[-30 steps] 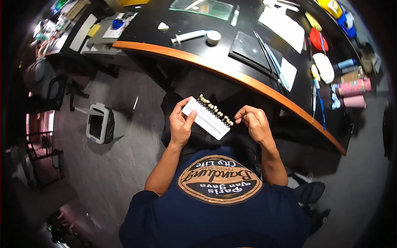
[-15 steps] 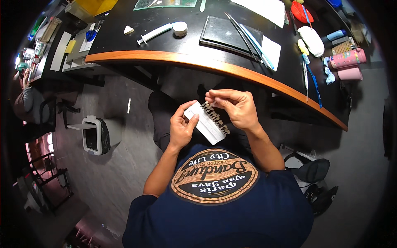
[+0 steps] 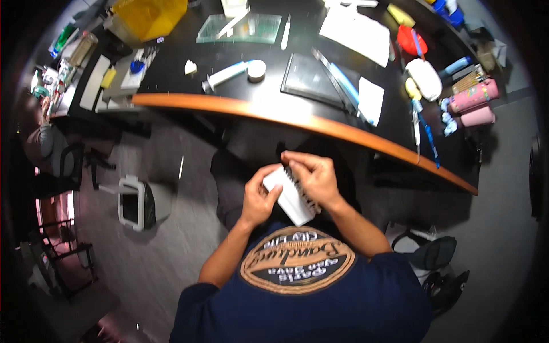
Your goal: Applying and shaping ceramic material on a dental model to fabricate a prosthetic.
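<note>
My left hand (image 3: 259, 198) grips a white tooth shade guide (image 3: 293, 203) over my lap, thumb lying on its flat face. A row of small tooth-coloured tabs (image 3: 312, 207) lines the guide's right edge. My right hand (image 3: 318, 178) bends over the far end of that row, thumb and forefinger pinched together. Whatever those fingertips hold is too small and blurred to make out. The right hand hides the upper tabs.
A black desk with an orange-brown front edge (image 3: 251, 108) stands ahead. On it lie a syringe (image 3: 227, 76), a round white jar (image 3: 257, 71), a black slab (image 3: 311, 77), brushes (image 3: 343, 86) and a glass plate (image 3: 266, 30). A grey bin (image 3: 132, 203) stands left on the floor.
The view has tilted, so the desk and my hands sit lower in the picture. My right hand has come in closer over the guide and covers more of the tabs.
</note>
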